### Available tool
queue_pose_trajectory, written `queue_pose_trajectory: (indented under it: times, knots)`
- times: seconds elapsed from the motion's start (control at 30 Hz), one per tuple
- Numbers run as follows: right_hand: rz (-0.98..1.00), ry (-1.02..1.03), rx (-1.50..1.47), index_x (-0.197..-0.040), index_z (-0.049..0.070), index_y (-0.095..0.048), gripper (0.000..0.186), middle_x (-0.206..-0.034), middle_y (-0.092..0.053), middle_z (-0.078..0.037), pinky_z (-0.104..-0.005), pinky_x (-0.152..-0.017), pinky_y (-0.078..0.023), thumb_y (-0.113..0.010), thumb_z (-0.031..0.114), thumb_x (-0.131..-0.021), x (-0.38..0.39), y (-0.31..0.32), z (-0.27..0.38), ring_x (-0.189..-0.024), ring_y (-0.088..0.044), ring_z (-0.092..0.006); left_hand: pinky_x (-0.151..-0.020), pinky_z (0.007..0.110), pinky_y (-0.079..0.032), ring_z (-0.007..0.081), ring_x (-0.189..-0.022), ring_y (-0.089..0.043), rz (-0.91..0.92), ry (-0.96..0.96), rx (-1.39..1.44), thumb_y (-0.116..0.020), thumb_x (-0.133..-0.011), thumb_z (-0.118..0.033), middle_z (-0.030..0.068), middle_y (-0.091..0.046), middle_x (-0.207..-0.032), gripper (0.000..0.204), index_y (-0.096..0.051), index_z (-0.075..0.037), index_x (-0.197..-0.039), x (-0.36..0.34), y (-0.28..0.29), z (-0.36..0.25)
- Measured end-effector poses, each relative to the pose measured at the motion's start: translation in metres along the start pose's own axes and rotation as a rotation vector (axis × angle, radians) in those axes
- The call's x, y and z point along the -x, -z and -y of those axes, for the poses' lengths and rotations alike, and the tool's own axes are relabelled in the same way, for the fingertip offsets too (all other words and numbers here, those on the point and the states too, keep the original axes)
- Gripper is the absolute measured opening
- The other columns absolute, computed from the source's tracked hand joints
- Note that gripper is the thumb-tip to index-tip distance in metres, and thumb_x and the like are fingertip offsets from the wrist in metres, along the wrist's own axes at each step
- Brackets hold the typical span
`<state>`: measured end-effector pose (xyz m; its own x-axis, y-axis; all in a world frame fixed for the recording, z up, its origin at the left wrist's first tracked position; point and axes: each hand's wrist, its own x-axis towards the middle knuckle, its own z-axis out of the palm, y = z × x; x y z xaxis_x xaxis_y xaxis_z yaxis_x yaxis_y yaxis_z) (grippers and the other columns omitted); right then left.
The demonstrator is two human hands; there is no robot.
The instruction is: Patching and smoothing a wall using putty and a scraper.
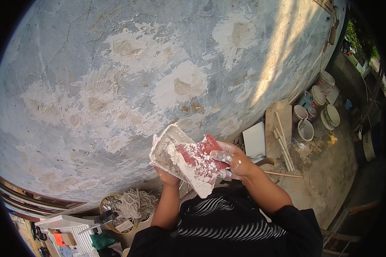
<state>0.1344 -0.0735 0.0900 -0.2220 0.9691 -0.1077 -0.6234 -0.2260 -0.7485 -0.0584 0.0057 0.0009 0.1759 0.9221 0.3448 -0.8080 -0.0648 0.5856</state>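
right hand pinching red spreader smeared with white putty, thumb on top. spreader overlapping putty-crusted tray, before patchy wall. left hand cupped around tray, fingers mostly hidden. bucket off right.

The blue-grey wall lies mostly in soft, even daylight, with bright warm sun stripes on its upper right part. Right of the wall, the ground is dimmer. Fisheye distortion curves the wall's edges; black darkness surrounds the round view.
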Motion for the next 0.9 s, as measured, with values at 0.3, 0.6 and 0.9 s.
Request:
queue_pose_trajectory:
  times: [0.3,0.6,0.9]
  knots:
    - [-0.201,0.237,-0.174,-0.126,-0.003,-0.048,0.037,-0.110,-0.062,-0.012,-0.0328,-0.072,-0.055,-0.055,0.009,-0.092,0.009,0.044,0.015,-0.088,-0.065,-0.0201,-0.102,0.059,-0.036,0.0410,-0.125,-0.045,-0.106,0.205,0.417,-0.040,-0.088,-0.056,0.0193,-0.042,-0.140,0.074,-0.033,-0.008,-0.143,0.006,0.033,0.000]
    - [-0.309,0.118,-0.034,-0.124,0.008,-0.050,0.031,-0.104,-0.065,-0.012,-0.0333,-0.058,-0.055,-0.050,0.019,-0.096,0.020,0.170,-0.002,-0.075,-0.067,-0.0218,-0.089,0.057,-0.049,0.0397,-0.116,-0.052,-0.076,0.319,0.433,-0.054,-0.084,-0.054,0.0194,-0.044,-0.138,0.076,-0.035,-0.009,-0.142,0.009,0.035,0.008]
    - [-0.677,-0.057,0.006,-0.123,0.016,-0.054,0.027,-0.110,-0.063,-0.003,-0.0407,-0.074,-0.055,-0.048,0.018,-0.097,-0.015,0.269,-0.079,-0.092,-0.063,-0.0195,-0.090,0.058,-0.048,0.0408,-0.114,-0.054,-0.144,0.311,0.421,-0.054,-0.085,-0.050,0.0213,-0.045,-0.136,0.073,-0.034,-0.008,-0.142,0.029,0.041,0.016]
